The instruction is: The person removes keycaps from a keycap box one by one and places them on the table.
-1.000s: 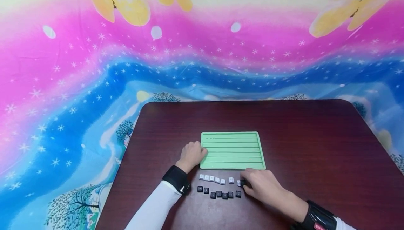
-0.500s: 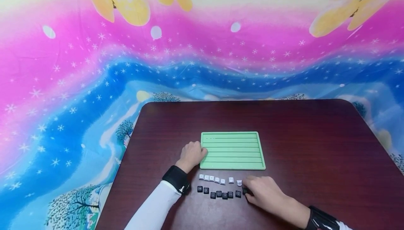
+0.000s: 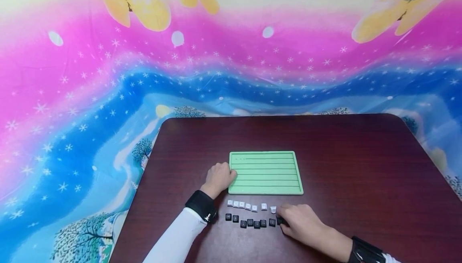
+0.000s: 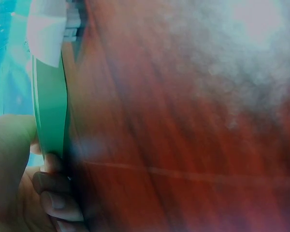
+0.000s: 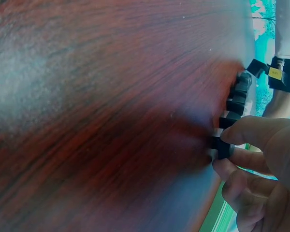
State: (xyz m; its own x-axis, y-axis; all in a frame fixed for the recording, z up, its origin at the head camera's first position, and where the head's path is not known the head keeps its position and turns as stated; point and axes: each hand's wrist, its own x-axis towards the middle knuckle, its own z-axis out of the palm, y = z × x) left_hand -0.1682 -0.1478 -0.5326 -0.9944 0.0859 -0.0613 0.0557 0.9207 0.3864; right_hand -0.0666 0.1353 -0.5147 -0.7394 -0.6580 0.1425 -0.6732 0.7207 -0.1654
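Observation:
My left hand (image 3: 218, 178) holds the left edge of a light green ridged tray (image 3: 267, 169). In the left wrist view its thumb lies on one side of the green edge (image 4: 52, 106), the curled fingers on the other. My right hand (image 3: 301, 222) pinches a black keycap (image 5: 225, 149) between thumb and fingers, at the right end of a row of black keycaps (image 3: 250, 222). Just beyond that row lies a row of white keycaps (image 3: 242, 204); its rightmost white keycap (image 3: 273, 209) sits tilted beside my right fingertips.
Both rows lie on a dark red-brown table (image 3: 346, 154), between the tray and the near side. Behind the table hangs a colourful printed cloth (image 3: 231, 54). Black bands wrap both wrists, the left band (image 3: 201, 206) near the left ends of the rows.
My right hand has drawn the black keycap back from the white row to the end of the black row, uncovering the last white keycap. The left hand holds still on the tray.

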